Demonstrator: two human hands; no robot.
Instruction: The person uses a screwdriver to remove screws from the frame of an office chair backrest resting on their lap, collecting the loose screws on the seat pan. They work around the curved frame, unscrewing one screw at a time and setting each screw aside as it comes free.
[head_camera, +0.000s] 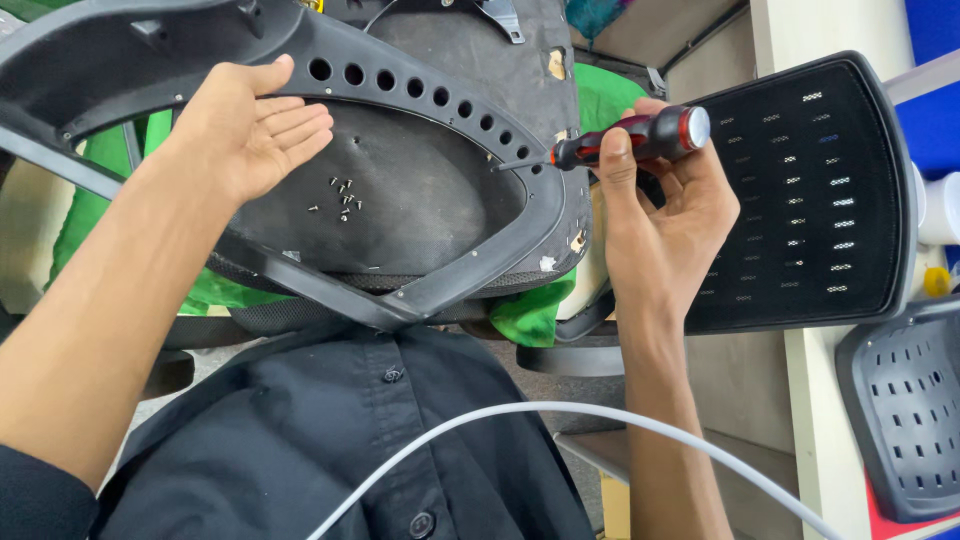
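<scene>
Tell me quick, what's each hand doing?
Left hand: open, palm resting on the black chair frame, holding nothing.
Right hand: closed on a red-and-black screwdriver.

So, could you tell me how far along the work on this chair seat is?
Several loose screws already lie on the seat underside, so some look removed. The right hand holds the screwdriver, tip at the frame edge; the left hand steadies it. What remains isn't visible.
</scene>
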